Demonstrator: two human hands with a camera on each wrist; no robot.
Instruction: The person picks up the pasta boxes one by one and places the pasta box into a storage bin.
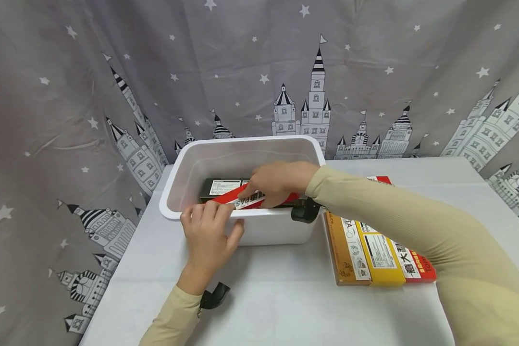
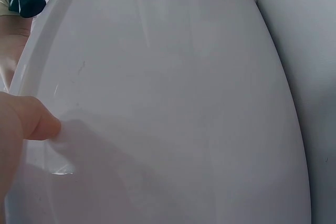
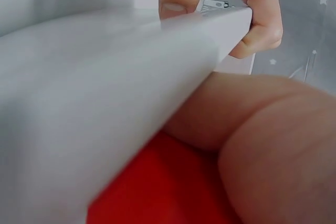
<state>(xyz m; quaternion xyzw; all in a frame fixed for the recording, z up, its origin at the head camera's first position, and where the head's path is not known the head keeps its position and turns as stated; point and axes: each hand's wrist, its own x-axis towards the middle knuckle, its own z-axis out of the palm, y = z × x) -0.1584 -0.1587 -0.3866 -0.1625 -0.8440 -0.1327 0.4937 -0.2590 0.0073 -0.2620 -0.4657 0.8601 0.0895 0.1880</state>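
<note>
A white plastic bin stands at the middle of the table in the head view. My left hand grips its near rim, fingers over the edge and thumb against the outer wall; the left wrist view shows that thumb on the wall. Inside the bin, my right hand holds a red pasta box that lies slanted, its lower part hidden by the near wall. A black box with white labels lies behind it in the bin. Red cardboard fills the bottom of the right wrist view, beside my fingers.
Right of the bin, several boxes lie side by side on the white table: a brown one, a yellow one and a red one, partly under my right sleeve. A grey curtain with castles hangs behind.
</note>
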